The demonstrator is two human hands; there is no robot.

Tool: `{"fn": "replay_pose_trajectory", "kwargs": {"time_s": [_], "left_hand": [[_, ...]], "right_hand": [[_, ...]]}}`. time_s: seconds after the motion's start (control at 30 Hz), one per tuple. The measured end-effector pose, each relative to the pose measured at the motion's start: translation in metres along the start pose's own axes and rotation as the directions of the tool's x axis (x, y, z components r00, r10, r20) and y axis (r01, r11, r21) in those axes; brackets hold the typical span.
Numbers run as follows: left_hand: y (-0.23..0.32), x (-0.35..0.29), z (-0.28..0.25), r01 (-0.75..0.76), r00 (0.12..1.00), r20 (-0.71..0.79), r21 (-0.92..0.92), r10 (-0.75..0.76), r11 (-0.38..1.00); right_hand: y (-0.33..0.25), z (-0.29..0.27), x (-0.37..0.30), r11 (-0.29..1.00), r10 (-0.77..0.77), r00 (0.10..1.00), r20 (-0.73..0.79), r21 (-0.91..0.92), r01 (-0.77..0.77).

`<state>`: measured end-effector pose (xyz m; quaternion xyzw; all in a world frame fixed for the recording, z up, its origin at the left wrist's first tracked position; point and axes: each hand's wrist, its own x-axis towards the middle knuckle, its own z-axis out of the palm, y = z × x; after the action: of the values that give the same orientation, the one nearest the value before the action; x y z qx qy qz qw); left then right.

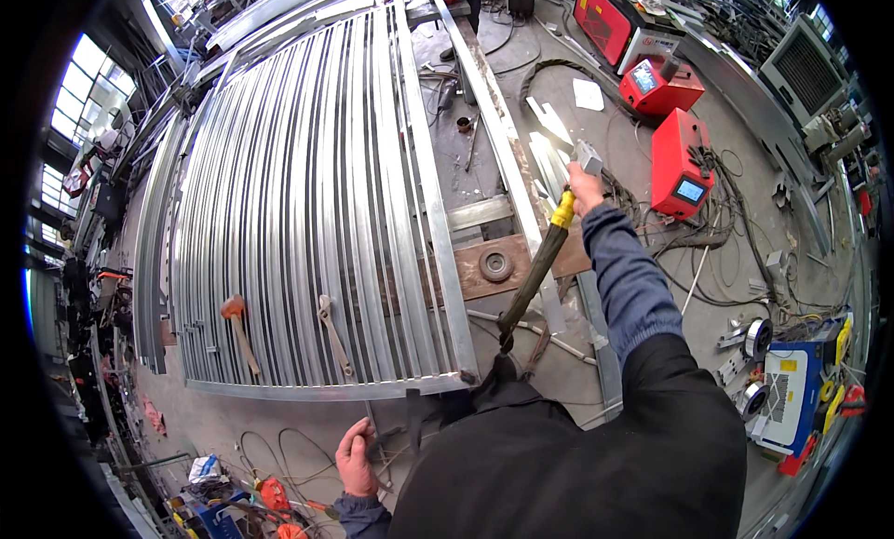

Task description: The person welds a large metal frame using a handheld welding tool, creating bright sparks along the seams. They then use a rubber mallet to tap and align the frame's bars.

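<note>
In my right hand (pixel 585 187) is a welding torch (pixel 587 155) with a grey metal head. A yellow collar (pixel 563 209) joins it to a thick, dark sheathed cable (pixel 536 276) that runs back toward my body. My right arm reaches forward, past the right edge of a large frame of parallel metal bars (pixel 307 195). Low and left of centre, my left hand (pixel 357 460) hangs just off the frame's near edge, fingers loosely bent and nothing visible in them. A hammer (pixel 234 308) and an adjustable wrench (pixel 328 321) lie on the bars.
Red machines with screens (pixel 680 162) stand at the right among tangled cables. A wooden board (pixel 447 280) bearing a round disc (pixel 495 265) crosses under the frame. Blue-and-white equipment (pixel 787 390) sits at the lower right. At the far edge, another person's legs show beside the frame.
</note>
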<state>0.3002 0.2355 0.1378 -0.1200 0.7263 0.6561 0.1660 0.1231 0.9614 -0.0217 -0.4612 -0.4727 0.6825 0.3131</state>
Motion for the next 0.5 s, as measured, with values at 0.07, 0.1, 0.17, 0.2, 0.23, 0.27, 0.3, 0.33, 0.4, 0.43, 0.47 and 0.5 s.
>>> {"fn": "replay_pose_trajectory", "kwargs": {"time_s": [0.07,0.1,0.17,0.2,0.23,0.27,0.3,0.33,0.4,0.43,0.47,0.5], "left_hand": [[0.025,0.000,0.007,-0.106,0.994,0.029,-0.005,0.106,0.994],[0.035,-0.008,0.007,-0.152,0.988,0.013,0.005,0.152,0.988],[0.034,-0.025,-0.007,-0.141,0.989,-0.042,0.048,0.143,0.989],[0.032,-0.030,-0.011,-0.138,0.988,-0.058,0.075,0.142,0.988],[0.032,-0.028,-0.012,-0.130,0.989,-0.056,0.101,0.136,0.986],[0.040,-0.034,-0.010,-0.061,0.996,-0.061,0.087,0.067,0.994],[0.051,-0.044,-0.007,0.007,0.997,-0.071,0.074,-0.001,0.997],[0.057,-0.052,-0.007,0.076,0.993,-0.092,0.064,-0.070,0.995],[0.044,-0.058,-0.011,0.100,0.988,-0.120,0.010,-0.098,0.995],[0.036,-0.055,-0.014,0.113,0.986,-0.117,-0.026,-0.116,0.993],[0.045,-0.056,-0.001,0.111,0.985,-0.129,-0.040,-0.116,0.993],[0.041,-0.053,0.001,0.095,0.987,-0.130,-0.045,-0.100,0.994]], "right_hand": [[0.020,-0.027,0.063,0.981,-0.180,0.977,-0.117,-0.097,0.170],[0.030,-0.024,0.068,0.979,-0.161,0.978,-0.132,-0.144,0.142],[0.046,-0.001,0.055,0.978,-0.193,0.948,-0.251,-0.123,0.166],[0.060,-0.005,0.076,0.963,-0.219,0.949,-0.226,-0.207,0.173],[0.067,-0.018,0.091,0.962,-0.198,0.949,-0.244,-0.235,0.140],[0.077,-0.023,0.099,0.968,-0.156,0.957,-0.245,-0.229,0.100],[0.087,-0.025,0.106,0.974,-0.111,0.964,-0.241,-0.219,0.057],[0.100,-0.026,0.108,0.977,-0.105,0.972,-0.212,-0.204,0.061],[0.124,-0.028,0.115,0.983,-0.093,0.986,-0.136,-0.171,0.070],[0.132,-0.045,0.130,0.974,-0.114,0.978,-0.174,-0.214,0.076],[0.145,-0.044,0.131,0.959,-0.095,0.980,-0.177,-0.281,0.042],[0.151,-0.056,0.133,0.988,-0.016,0.996,-0.084,-0.152,0.003]]}}
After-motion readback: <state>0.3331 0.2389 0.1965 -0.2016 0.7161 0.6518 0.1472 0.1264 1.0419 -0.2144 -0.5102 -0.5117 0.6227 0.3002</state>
